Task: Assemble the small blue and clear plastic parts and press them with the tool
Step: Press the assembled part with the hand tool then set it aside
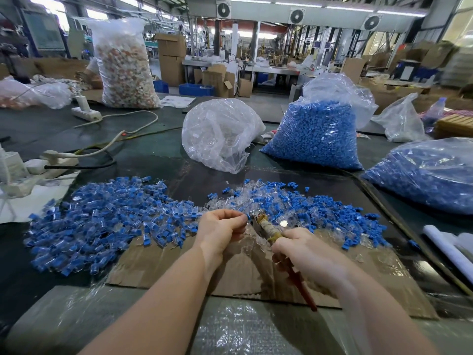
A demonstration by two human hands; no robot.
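Head view: a small blue part (pixel 247 216) is pinched in the left hand (pixel 220 228) at the nose of the tool (pixel 266 228), gripped by the right hand (pixel 304 248), so a crooked press or a nipped fingertip could be caused by slight misalignment
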